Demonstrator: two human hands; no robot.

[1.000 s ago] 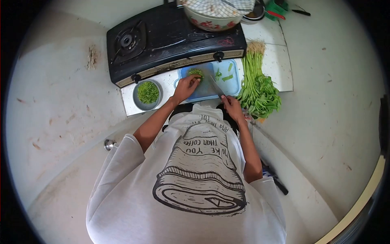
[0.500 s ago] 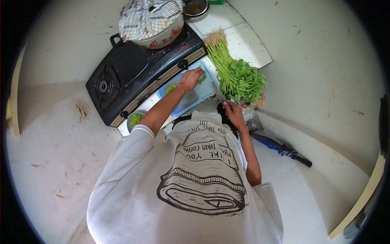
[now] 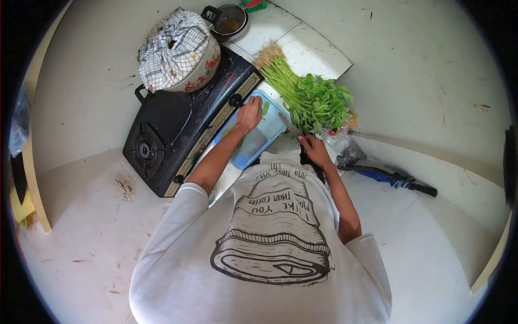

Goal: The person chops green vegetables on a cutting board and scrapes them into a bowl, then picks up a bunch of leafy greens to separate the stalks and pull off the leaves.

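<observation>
A blue plastic tray or board (image 3: 274, 129) lies between the stove and my body. My left hand (image 3: 249, 114) is low over its far side, fingers curled together; what they hold, if anything, is hidden. A green leafy piece (image 3: 265, 108) lies just right of those fingers. Chopped greens (image 3: 225, 133) show partly behind my left wrist. In my right hand (image 3: 314, 150) is a knife (image 3: 293, 127), its blade pointing up and left over the tray's right edge. Beside it lies a large bunch of leafy greens (image 3: 318, 100) with roots attached.
A black gas stove (image 3: 167, 116) stands left of the tray, carrying a cloth-covered pot (image 3: 202, 73). Behind it is a small pan (image 3: 229, 24). A plastic bag (image 3: 340, 143) and a folded blue-black umbrella (image 3: 386, 178) lie to the right. My left arm mostly hides a bowl (image 3: 211, 195).
My left hand has drawn back to the left, away from the green piece. My right hand still holds the knife near the tray's edge. The whole view has shifted and turned slightly.
</observation>
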